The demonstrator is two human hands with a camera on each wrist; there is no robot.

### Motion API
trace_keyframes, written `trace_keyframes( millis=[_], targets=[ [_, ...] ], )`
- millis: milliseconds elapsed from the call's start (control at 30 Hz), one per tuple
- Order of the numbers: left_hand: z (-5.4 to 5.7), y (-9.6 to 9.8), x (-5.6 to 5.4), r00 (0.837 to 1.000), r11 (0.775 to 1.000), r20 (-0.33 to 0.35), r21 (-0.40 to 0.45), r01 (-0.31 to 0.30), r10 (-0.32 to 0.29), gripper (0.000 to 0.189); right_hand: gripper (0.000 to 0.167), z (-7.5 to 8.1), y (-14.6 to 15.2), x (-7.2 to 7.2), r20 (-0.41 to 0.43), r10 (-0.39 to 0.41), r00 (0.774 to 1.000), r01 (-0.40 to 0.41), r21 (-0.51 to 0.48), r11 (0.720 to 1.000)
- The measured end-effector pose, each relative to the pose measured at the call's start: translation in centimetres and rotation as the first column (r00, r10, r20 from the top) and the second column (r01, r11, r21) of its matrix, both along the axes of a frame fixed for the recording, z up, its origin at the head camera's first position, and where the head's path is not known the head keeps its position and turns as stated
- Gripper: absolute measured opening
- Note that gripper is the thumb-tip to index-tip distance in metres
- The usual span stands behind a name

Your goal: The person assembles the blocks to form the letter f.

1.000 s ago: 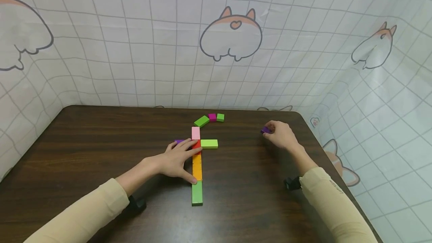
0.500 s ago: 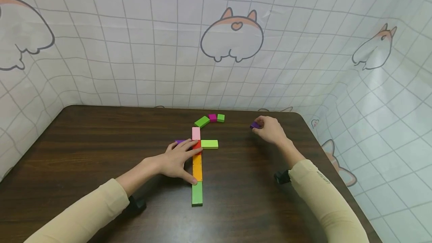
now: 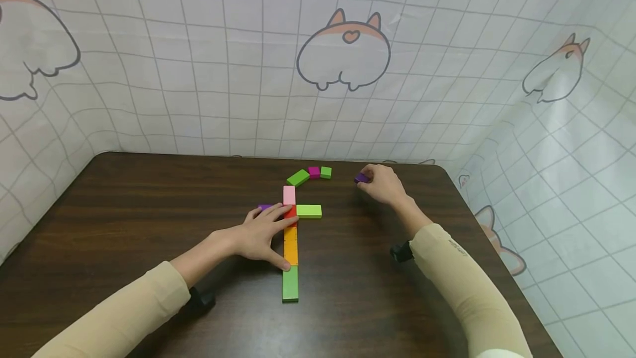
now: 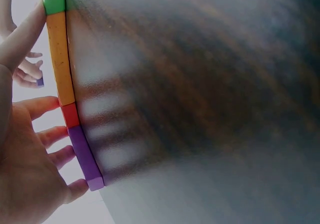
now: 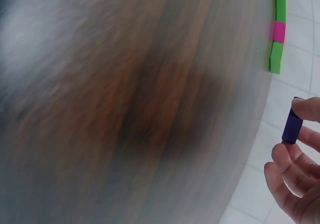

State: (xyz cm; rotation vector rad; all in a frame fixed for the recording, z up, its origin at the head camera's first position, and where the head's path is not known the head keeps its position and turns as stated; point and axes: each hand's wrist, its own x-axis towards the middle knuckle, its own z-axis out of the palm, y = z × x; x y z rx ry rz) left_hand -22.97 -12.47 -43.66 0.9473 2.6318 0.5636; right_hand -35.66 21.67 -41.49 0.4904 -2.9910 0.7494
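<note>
A small dark purple block (image 3: 361, 179) is pinched between the thumb and fingers of my right hand (image 3: 383, 184), at the back right of the table; the right wrist view shows the same purple block (image 5: 292, 126) near the fingertips. My left hand (image 3: 255, 236) lies spread across a cross of flat blocks, its fingertips touching them. The cross has a pink block (image 3: 289, 195) at the top, then a red block (image 3: 293, 220), an orange block (image 3: 290, 246) and a green block (image 3: 290, 283). Its side arms are a lime block (image 3: 309, 211) and a purple block (image 4: 86, 156), partly hidden by my fingers in the head view.
Behind the cross, a green block (image 3: 298, 177), a magenta block (image 3: 314, 172) and a small green block (image 3: 326, 172) form a curved row. The dark wooden table (image 3: 149, 192) meets a white gridded curtain (image 3: 199, 98) at its back edge.
My right hand has moved left with the purple block, toward the curved row. The left hand and the cross of blocks stay where they were.
</note>
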Motion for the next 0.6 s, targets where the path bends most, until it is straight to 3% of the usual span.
trace_keyframes(
  millis=[600],
  targets=[
    [0.2, -0.1, -0.1, 1.000, 1.000, 0.007, 0.000, 0.002, -0.002, 0.107, 0.036, -1.1, -3.9, -2.2, -0.002, -0.001, 1.000, 0.001, 0.028, 1.000]
  ],
)
